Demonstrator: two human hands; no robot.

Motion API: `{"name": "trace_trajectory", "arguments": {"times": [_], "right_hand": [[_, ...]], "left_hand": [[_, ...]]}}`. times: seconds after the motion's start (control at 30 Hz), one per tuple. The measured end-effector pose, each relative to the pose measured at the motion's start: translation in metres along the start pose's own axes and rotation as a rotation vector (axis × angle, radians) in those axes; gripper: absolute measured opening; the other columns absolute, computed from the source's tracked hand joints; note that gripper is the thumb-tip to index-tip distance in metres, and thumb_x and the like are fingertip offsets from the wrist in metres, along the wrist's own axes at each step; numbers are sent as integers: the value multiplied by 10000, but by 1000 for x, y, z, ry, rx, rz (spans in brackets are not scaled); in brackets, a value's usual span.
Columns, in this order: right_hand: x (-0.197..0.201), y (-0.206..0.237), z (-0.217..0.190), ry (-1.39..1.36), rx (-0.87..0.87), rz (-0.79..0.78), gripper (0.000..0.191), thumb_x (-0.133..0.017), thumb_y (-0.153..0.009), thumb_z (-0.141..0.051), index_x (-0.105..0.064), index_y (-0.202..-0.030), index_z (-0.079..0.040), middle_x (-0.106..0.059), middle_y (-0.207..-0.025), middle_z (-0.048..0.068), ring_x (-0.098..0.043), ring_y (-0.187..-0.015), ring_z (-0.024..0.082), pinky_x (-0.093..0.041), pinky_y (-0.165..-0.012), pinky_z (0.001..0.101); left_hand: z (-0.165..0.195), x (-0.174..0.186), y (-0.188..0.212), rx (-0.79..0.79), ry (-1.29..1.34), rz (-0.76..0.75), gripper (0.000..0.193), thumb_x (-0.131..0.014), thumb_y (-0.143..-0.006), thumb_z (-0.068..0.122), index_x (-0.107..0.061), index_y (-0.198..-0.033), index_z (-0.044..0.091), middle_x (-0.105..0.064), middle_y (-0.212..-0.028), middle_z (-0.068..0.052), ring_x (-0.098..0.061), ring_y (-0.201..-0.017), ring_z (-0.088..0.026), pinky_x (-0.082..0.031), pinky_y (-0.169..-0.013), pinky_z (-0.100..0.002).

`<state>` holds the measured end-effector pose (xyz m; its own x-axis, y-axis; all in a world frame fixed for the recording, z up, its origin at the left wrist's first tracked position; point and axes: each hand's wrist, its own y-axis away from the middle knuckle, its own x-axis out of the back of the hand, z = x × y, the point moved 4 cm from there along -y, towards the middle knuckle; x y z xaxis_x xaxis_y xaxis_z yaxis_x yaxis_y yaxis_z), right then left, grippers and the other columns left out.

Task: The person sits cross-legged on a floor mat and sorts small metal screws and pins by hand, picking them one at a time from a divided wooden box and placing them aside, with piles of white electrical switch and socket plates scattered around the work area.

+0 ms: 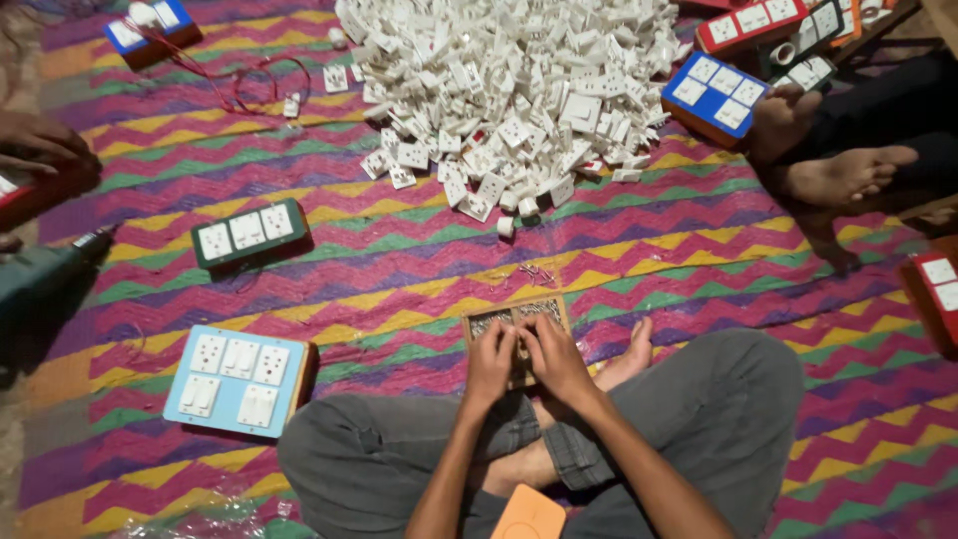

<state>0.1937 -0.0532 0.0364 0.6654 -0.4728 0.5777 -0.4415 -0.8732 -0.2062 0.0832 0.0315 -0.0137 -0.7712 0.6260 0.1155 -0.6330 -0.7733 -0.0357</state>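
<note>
I sit cross-legged on a zigzag-striped mat [419, 279]. A small wooden tray [504, 315] with compartments of tiny metal parts lies on the mat in front of my shins. My left hand [492, 361] and my right hand [555, 357] meet over its near edge, fingers curled down onto it. What the fingertips pinch is hidden. An orange flat piece [529, 517] rests in my lap.
A large heap of white switch and socket parts [509, 90] lies ahead. Switch boards lie around: light blue [238, 377], green [249, 234], blue [715, 96]. Another person's bare feet [828, 165] are at right, another hand [40, 140] and a drill [50, 268] at left.
</note>
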Motion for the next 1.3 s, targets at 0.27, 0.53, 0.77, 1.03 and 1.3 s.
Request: {"name": "trace_trajectory", "arguments": {"times": [0.27, 0.53, 0.77, 1.03, 1.3], "right_hand": [[0, 1, -11, 48, 18, -19, 134, -588, -986, -93, -580, -1092, -10, -654, -991, 201, -673, -895, 405, -535, -721, 460], [-5, 3, -9, 84, -57, -45, 159, -624, -989, -154, -584, -1076, -27, -663, -954, 195, -677, -842, 418, -529, -664, 472], [-6, 4, -10, 61, -23, -13, 150, -624, -983, -132, -585, -1091, -36, -675, -964, 193, -689, -852, 405, -539, -670, 461], [-5, 4, -9, 98, 24, 14, 143, -626, -978, -100, -586, -1084, -12, -659, -952, 200, -667, -854, 416, -520, -711, 465], [-12, 5, -5, 73, 7, 34, 124, -630, -988, -102, -592, -1072, -19, -673, -976, 187, -680, -890, 391, -532, -745, 441]], "left_hand": [[-53, -21, 1, 396, 677, -106, 343, -529, -1093, 300, -587, -845, 70, -517, -660, 34, -505, -571, -75, -422, -525, -243], [-56, -14, 3, 414, 633, -120, 511, -514, -1130, 368, -529, -712, 75, -518, -594, -8, -504, -516, -104, -416, -501, -263], [-52, -7, 1, 235, 395, 2, 240, -479, -1033, 223, -558, -855, 82, -551, -752, 12, -526, -664, -82, -433, -576, -258], [-55, -16, 0, 250, 357, -38, 359, -524, -1087, 309, -632, -885, 32, -550, -737, 9, -498, -669, -64, -410, -568, -266], [-55, -9, 1, 260, 331, 45, 304, -545, -1039, 292, -673, -929, 40, -613, -778, 11, -543, -726, -60, -445, -634, -248]]}}
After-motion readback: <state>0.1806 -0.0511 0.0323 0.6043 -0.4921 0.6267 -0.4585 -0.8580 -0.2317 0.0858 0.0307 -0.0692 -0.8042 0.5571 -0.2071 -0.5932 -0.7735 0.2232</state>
